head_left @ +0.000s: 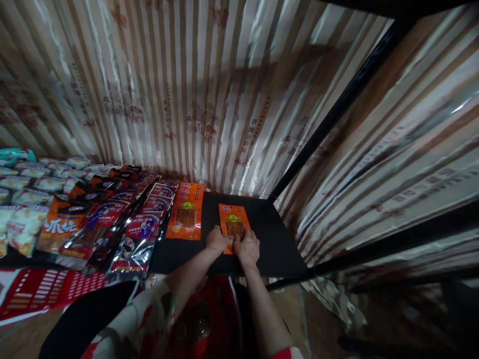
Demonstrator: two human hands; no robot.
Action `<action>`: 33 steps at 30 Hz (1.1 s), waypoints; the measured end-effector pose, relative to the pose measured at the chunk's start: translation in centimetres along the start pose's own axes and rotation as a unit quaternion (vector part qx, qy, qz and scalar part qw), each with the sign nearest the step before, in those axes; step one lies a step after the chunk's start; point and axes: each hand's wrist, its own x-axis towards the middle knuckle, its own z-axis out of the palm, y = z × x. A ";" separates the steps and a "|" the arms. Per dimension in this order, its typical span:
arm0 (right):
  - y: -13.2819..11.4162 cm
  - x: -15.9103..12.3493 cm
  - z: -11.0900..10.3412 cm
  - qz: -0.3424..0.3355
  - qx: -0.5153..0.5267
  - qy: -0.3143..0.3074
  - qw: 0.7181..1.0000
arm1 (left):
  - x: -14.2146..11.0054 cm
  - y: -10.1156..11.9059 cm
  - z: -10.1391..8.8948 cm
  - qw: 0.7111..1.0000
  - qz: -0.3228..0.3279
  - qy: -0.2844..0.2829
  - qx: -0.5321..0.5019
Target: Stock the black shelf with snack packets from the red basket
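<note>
An orange snack packet (234,211) with a clear window of brown sticks lies on the black shelf (275,239). My left hand (216,241) is closed on the packet's lower left edge. On its lower right side, my right hand (247,248) is closed too, with the thumb over the front. To the left, several matching orange packets (185,211) overlap in a column, their top edges stepped back towards the curtain. A gap of bare black shelf separates that column from the packet between my hands.
Dark red shiny packets (140,232) and a black-and-orange bag (62,224) stand in rows further left, beside pale snack bags (28,224). A striped curtain (209,99) hangs behind. A black post (337,114) slants up at the right. Below left is a red basket (56,289).
</note>
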 end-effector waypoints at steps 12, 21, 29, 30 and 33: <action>0.6 -5.3 -1.7 0.010 0.011 -0.050 0.999 | -3.7 -1.5 2.0 0.997 -0.032 0.026 -0.067; 1.0 -8.4 -2.8 0.009 0.027 -0.093 0.995 | -6.6 -2.8 2.5 0.977 -0.034 0.061 -0.204; 2.1 -8.8 -3.2 0.030 0.073 -0.078 0.994 | -10.2 -6.5 2.3 0.939 0.007 0.036 -0.343; 2.2 -8.8 -3.0 0.031 0.094 -0.090 0.991 | -10.6 -7.1 2.2 0.933 0.012 0.032 -0.357; 2.6 -8.9 -2.3 0.031 0.185 -0.123 0.974 | -11.4 -8.3 1.5 0.923 0.026 0.023 -0.384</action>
